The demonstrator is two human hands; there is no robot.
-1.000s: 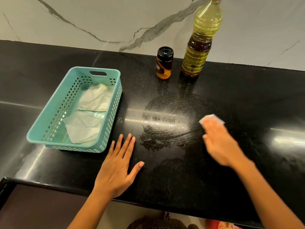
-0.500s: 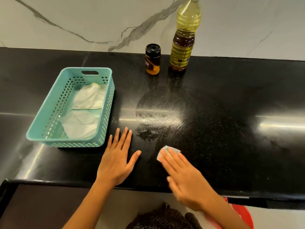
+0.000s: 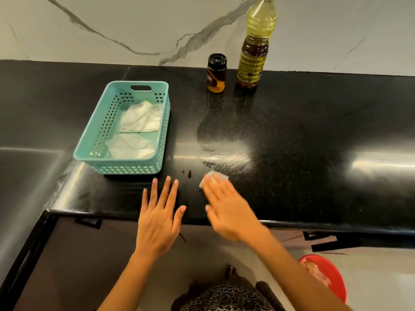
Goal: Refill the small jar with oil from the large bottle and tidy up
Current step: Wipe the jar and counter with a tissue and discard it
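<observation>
A small jar (image 3: 216,74) with a black lid stands at the back of the black counter (image 3: 314,131). Right of it stands the large oil bottle (image 3: 256,46), part full of yellow oil. My right hand (image 3: 226,209) presses a small white wipe (image 3: 214,176) flat onto the counter near the front edge, beside a streaky wiped patch (image 3: 226,158). My left hand (image 3: 160,218) lies flat on the counter edge with fingers spread, holding nothing. A few dark smears (image 3: 187,172) sit just above my left fingertips.
A teal perforated basket (image 3: 94,140) with crumpled white tissues (image 3: 139,131) stands on the left of the counter. A marble wall (image 3: 112,23) rises behind. A red bucket (image 3: 330,281) is on the floor at the lower right.
My right hand has swept the wipe from the right side of the counter leftward to the front, beside my left hand. The left hand has stayed flat.
</observation>
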